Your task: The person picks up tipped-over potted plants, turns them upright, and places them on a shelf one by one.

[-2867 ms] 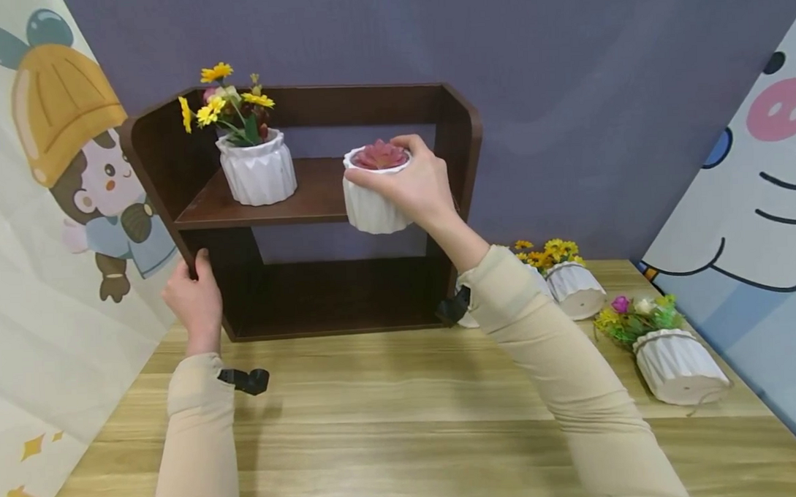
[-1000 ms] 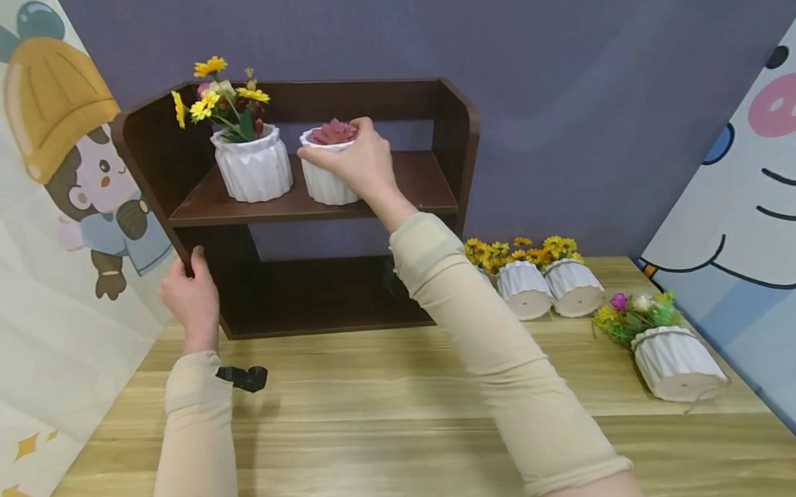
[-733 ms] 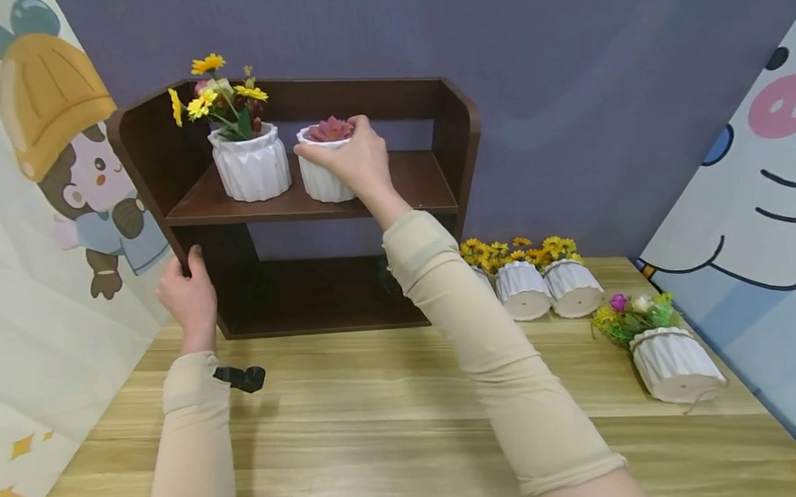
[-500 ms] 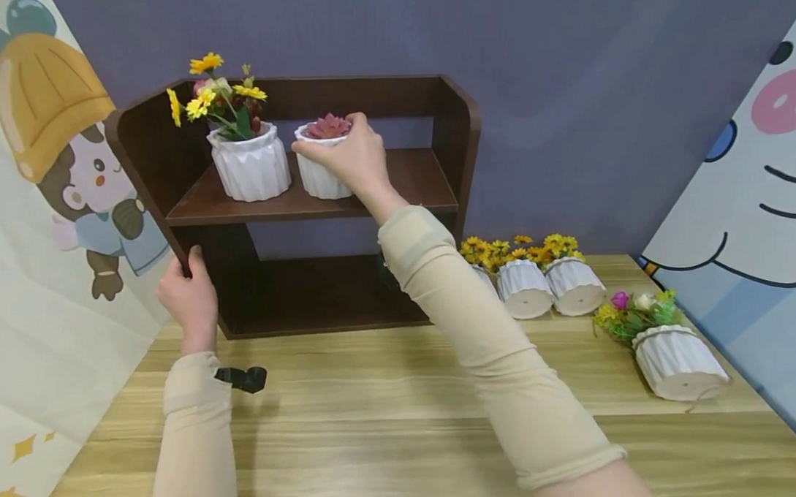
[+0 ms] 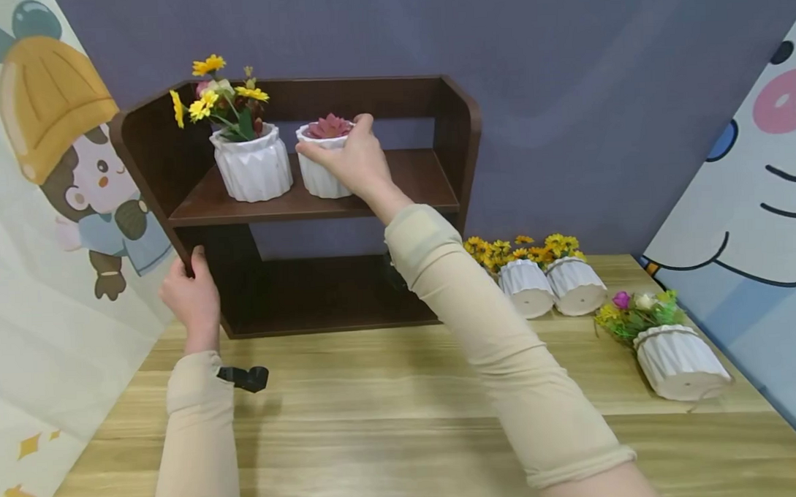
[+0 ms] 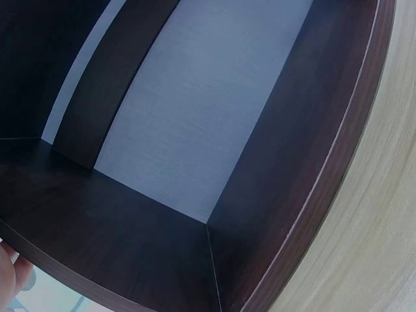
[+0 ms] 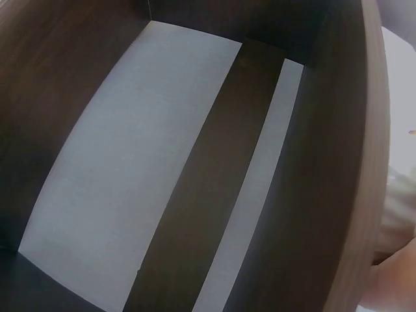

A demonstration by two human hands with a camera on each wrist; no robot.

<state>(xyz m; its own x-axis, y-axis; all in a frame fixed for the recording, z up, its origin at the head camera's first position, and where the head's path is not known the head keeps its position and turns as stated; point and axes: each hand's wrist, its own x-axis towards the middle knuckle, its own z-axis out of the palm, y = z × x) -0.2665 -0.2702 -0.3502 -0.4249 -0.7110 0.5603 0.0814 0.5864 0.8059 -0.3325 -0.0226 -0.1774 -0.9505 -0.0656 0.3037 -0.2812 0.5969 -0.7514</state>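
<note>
Head view: the flowering pot (image 5: 253, 166) stands at the left end of the upper shelf (image 5: 412, 178), and the succulent pot (image 5: 319, 174) seems to rest just right of it, not yet released. Pots with yellow flowers (image 5: 526, 288) lie near the back edge of the table (image 5: 351, 418), and one mixed-flower pot (image 5: 678, 359) lies by its right edge, all off the shelf. The right hand (image 5: 358, 162) grips the succulent pot's rim from the right, forearm slanting across; the left hand (image 5: 192, 299) holds the left side panel (image 5: 151, 162).
</note>
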